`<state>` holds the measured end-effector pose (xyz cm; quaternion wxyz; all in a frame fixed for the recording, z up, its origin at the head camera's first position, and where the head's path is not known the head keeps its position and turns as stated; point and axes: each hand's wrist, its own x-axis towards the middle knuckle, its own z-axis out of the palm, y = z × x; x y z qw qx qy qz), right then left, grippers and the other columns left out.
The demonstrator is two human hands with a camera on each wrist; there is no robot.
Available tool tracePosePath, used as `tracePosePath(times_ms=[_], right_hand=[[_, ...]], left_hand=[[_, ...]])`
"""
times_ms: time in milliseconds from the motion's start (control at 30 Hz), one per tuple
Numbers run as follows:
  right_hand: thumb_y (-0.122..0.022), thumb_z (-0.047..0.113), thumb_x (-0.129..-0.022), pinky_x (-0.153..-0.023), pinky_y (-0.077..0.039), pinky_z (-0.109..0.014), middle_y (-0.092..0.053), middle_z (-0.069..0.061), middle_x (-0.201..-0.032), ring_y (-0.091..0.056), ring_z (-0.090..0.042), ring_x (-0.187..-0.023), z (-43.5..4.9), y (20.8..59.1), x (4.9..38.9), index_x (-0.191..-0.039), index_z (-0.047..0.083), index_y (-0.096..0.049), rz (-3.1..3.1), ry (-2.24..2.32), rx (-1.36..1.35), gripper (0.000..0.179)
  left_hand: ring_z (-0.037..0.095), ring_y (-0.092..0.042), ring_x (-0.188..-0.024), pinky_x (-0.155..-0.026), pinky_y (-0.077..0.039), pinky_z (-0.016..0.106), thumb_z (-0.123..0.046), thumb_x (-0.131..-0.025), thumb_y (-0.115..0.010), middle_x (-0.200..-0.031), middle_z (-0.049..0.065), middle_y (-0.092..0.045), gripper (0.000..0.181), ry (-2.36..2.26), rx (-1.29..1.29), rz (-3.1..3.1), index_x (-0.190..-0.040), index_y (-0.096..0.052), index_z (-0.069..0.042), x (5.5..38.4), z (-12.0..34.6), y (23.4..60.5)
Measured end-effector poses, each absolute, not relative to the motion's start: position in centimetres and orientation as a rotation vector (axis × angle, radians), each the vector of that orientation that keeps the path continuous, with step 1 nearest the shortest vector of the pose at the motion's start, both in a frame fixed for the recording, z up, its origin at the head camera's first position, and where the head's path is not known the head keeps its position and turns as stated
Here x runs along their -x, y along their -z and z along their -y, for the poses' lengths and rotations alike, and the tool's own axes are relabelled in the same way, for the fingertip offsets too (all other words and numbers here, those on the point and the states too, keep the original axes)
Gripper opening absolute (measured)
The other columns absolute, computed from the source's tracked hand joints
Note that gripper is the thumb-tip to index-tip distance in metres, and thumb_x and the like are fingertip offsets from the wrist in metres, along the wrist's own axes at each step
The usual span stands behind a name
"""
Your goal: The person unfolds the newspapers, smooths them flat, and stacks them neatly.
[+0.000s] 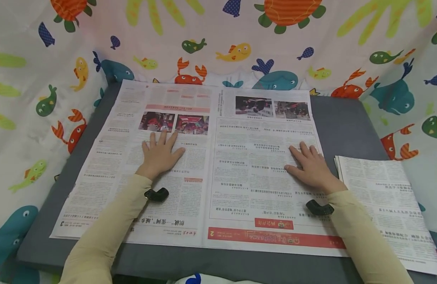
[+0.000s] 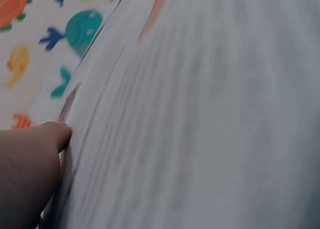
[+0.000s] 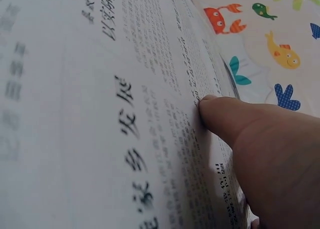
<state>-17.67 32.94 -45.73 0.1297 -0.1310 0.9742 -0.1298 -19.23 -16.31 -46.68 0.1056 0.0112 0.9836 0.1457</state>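
Open newspaper (image 1: 211, 165): one double spread, lying flat across the middle of the grey counter (image 1: 346, 118), print upside down to the viewer, red banner along its 6 o'clock edge.

Left hand (image 1: 159, 152): grip fully open, fingers straight and spread, palm down on the left page, just at 6 o'clock of two colour photographs (image 1: 173, 123). Nothing held. The left wrist view is blurred; one fingertip (image 2: 55, 136) lies on the paper.

Right hand (image 1: 310, 165): grip open, fingers straight, flat on the right page toward its 3 o'clock edge. Nothing held. The right wrist view shows the thumb (image 3: 220, 114) pressed on the print.

Second newspaper (image 1: 381, 205): folded, at 3 o'clock of the spread, just beside it.

Sea-animal patterned cloth (image 1: 239, 39): surrounds the counter at 9, 12 and 3 o'clock.
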Motion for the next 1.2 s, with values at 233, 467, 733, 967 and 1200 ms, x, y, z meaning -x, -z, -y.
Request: tracePosePath(times_ms=[233,467,733,967,1200], right_hand=[[-0.054,0.053,-0.100,-0.117,-0.004,-0.078,-0.004,-0.028,-0.169,0.001,-0.058,-0.154,-33.3,45.8,17.5,-0.163,0.009,-0.021,-2.830,0.384,0.367,0.084],[-0.054,0.053,-0.100,-0.117,-0.004,-0.078,-0.004,-0.028,-0.170,0.001,-0.058,-0.154,-33.9,45.5,17.1,-0.163,0.010,-0.021,-2.843,0.379,0.328,0.083],[-0.056,0.050,-0.100,-0.117,-0.011,-0.077,-0.009,-0.030,-0.168,-0.006,-0.060,-0.152,-33.2,44.8,17.2,-0.162,0.008,-0.025,-2.834,0.420,0.360,0.081],[-0.060,0.039,-0.100,-0.114,-0.018,-0.077,-0.021,-0.043,-0.159,-0.017,-0.067,-0.145,-37.0,42.0,15.5,-0.156,-0.004,-0.032,-2.900,0.420,0.237,0.076],[-0.055,0.043,-0.102,-0.107,-0.022,-0.081,-0.019,-0.046,-0.156,-0.018,-0.066,-0.143,-45.2,40.0,11.4,-0.157,-0.008,-0.023,-2.892,0.446,-0.097,0.081]], left_hand=[[0.061,0.016,-0.151,-0.112,0.009,0.082,-0.061,-0.103,-0.034,-0.169,0.028,0.007,0.082,-0.509,0.241,-2.923,-0.165,-0.009,-0.013,19.0,23.1,46.5],[0.063,0.018,-0.148,-0.110,0.009,0.083,-0.062,-0.103,-0.032,-0.166,0.033,0.010,0.086,-0.555,0.311,-2.933,-0.164,-0.009,-0.006,19.2,25.8,46.6],[0.066,0.020,-0.146,-0.107,0.010,0.085,-0.065,-0.102,-0.025,-0.164,0.036,0.013,0.089,-0.559,0.327,-2.945,-0.163,-0.007,-0.003,18.3,26.7,47.1],[0.066,0.021,-0.146,-0.108,0.011,0.085,-0.067,-0.101,-0.024,-0.164,0.035,0.017,0.091,-0.569,0.345,-2.932,-0.163,-0.003,-0.005,18.1,26.9,47.5],[0.067,0.022,-0.145,-0.107,0.011,0.085,-0.065,-0.102,-0.026,-0.163,0.035,0.017,0.090,-0.568,0.326,-2.936,-0.163,-0.002,-0.005,18.3,26.6,47.0]])
